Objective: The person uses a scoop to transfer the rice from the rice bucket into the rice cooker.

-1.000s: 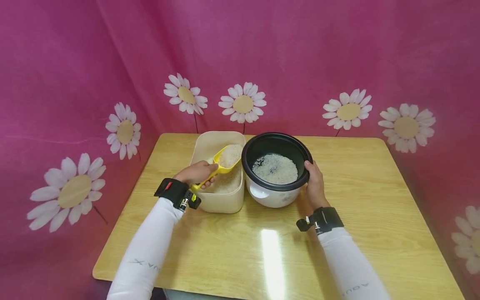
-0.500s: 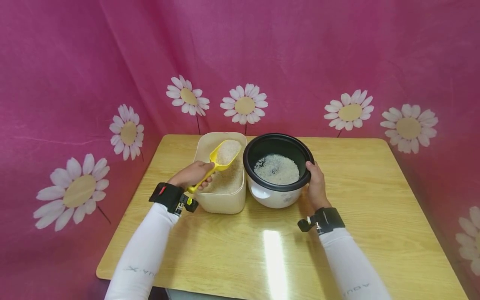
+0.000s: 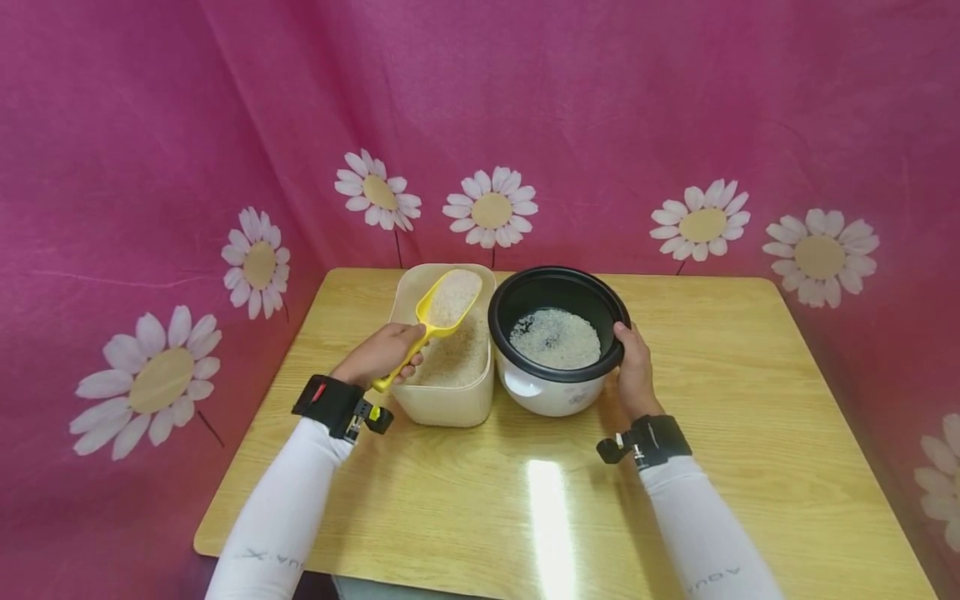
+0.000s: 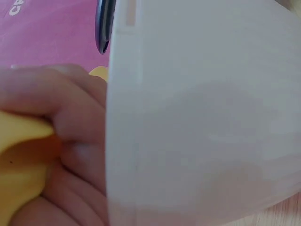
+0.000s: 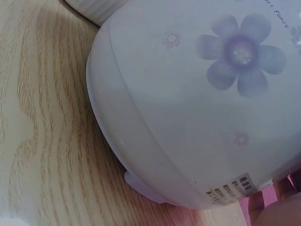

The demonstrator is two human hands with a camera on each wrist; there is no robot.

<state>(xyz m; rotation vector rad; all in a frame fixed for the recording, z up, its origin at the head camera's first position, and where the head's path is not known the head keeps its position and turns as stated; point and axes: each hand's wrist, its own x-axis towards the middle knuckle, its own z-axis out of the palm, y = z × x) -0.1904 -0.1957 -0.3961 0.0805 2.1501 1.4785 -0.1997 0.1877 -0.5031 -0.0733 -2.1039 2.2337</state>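
- Left grip [image 3: 381,354]: closed, fingers curled round the handle of the yellow scoop [image 3: 433,331].
- Scoop: loaded with rice [image 3: 454,298], held over the open mouth of the cream bin [image 3: 446,407]; more rice inside the bin.
- Right grip [image 3: 634,371]: holds the rice cooker [image 3: 555,396] at its side, thumb on the black rim, fingers partly hidden.
- Rice cooker: on the wooden bench [image 3: 735,392], just right of the bin; layer of rice at the bottom, dark patch showing through.
- Pink flowered cloth [image 3: 585,108] behind.
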